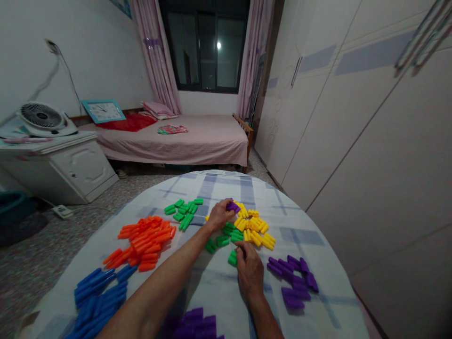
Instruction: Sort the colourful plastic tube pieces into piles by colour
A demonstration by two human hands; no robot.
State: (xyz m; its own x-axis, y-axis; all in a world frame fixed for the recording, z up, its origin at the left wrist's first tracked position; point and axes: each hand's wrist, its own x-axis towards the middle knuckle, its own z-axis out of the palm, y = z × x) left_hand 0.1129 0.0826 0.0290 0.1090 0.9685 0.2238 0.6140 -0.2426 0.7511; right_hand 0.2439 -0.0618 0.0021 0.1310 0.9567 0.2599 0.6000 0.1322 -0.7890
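My left hand (pixel 221 214) reaches across to the far side of the round table, its fingers pinched on a small purple plastic piece (pixel 232 206). Yellow plastic pieces (pixel 252 223) lie in a pile just right of it. Closer in, my right hand (pixel 250 270) rests low over the cloth with fingers curled. A green piece (pixel 232 258) lies beside its thumb, and more green pieces (pixel 229 233) sit just beyond the fingertips. Whether the right fingers grip anything is hidden.
On the checked tablecloth (pixel 300 207) are piles of orange pieces (pixel 148 240), blue pieces (pixel 100 296), green pieces (pixel 183 212) and purple pieces (pixel 293 280). Another purple group (pixel 196 325) lies at the near edge, partly behind my left forearm. A bed (pixel 205 141) and wardrobe (pixel 370 141) stand beyond.
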